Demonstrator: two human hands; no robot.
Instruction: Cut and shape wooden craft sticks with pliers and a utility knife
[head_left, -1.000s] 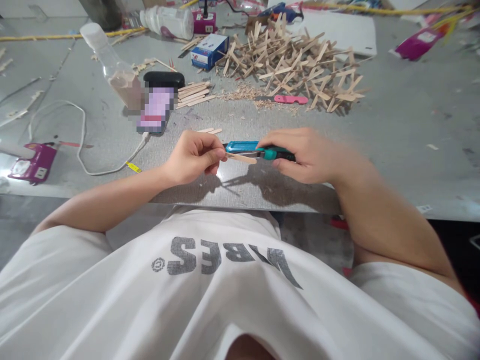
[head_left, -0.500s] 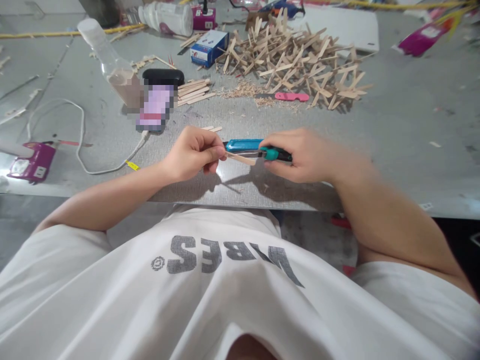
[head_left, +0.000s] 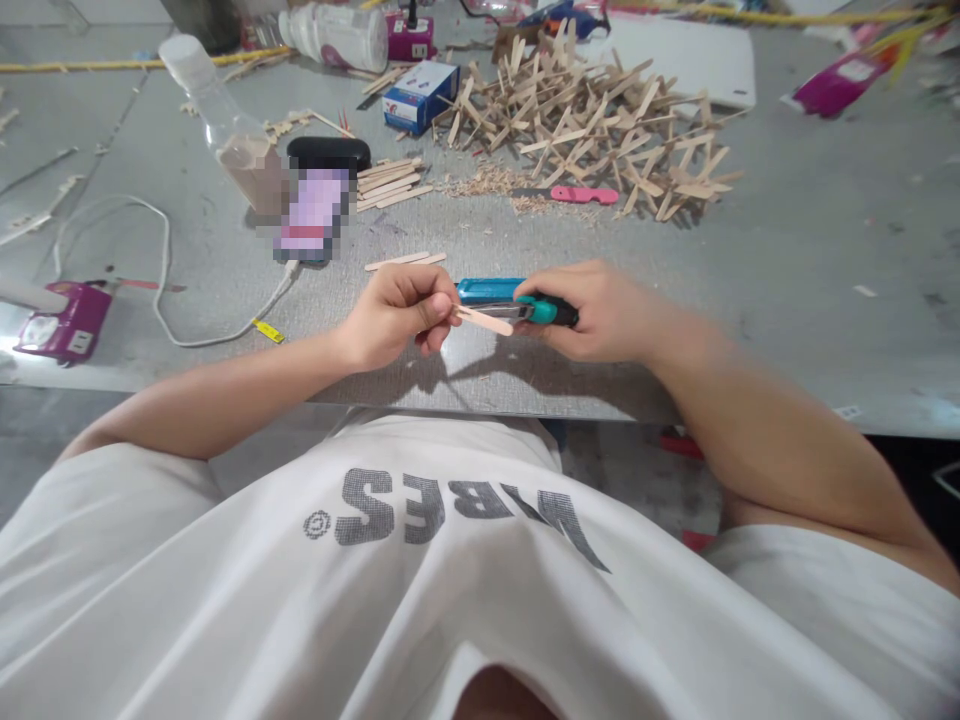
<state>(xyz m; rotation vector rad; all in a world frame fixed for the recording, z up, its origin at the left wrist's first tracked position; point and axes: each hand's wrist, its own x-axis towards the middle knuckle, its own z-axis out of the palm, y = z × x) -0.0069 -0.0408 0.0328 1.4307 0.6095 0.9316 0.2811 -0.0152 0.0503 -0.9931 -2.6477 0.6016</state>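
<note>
My left hand (head_left: pixel 411 318) is closed, pinching the end of a thin wooden craft stick (head_left: pixel 486 321) between thumb and fingers. The stick points right and slightly down, its rounded end free. My right hand (head_left: pixel 600 308) wraps round the black-and-teal handle of a hand tool with a long blue upper bar (head_left: pixel 491 291) and a metal part beneath. The tool lies level just behind the stick, its far end reaching my left fingers. I cannot tell whether metal and stick touch. Two loose craft sticks (head_left: pixel 397 261) lie on the table beyond my left hand.
Crossed craft sticks form a large heap (head_left: pixel 592 120) at the back. Before it are wood shavings and a pink-handled blade (head_left: pixel 583 195). A stack of sticks (head_left: pixel 390 183), a phone (head_left: pixel 313 212) on a white cable and a tilted bottle (head_left: pixel 225 130) stand left.
My left hand has shifted slightly right and down, and the stick now tilts away from the tool more visibly. My right hand has moved slightly left with the tool.
</note>
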